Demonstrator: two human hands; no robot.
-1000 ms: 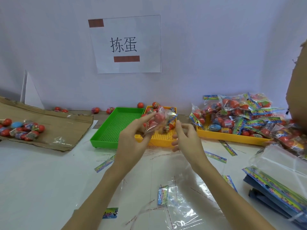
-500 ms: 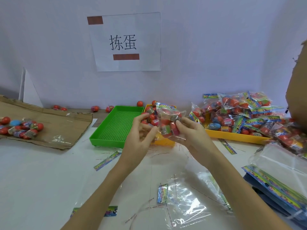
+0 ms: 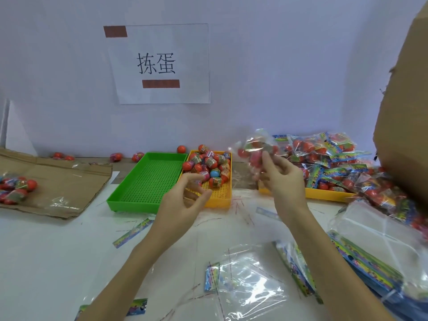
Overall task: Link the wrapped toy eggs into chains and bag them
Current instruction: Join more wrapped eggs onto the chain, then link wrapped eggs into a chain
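- Where the white wall fills the upper half of the frame, a paper sign (image 3: 159,63) reads "拣蛋" in black, with a brown bar above left and another below the characters.
- Right of centre, the right hand (image 3: 281,179) is raised, its fingers and thumb pinching a clear bag of eggs (image 3: 256,150); the bag stands roughly upright above the fingers, its long axis running up and down, though blur hides the finer detail.
- Through the clear film show red eggs and a pink one, with a strip of coloured print.
- Left of it, lower, the left hand (image 3: 185,200) holds nothing, fingers loosely curled over the front edge of the small yellow tray (image 3: 220,198).
- That tray holds loose wrapped eggs (image 3: 209,164), mostly red, one blue, with printed bands too small to read.
- Beside it sits a green tray (image 3: 148,181).
- At right, filled bags (image 3: 324,158) heap on a larger yellow tray (image 3: 328,195).
- At lower centre, empty clear bags (image 3: 245,283) lie flat on the white table (image 3: 46,262).
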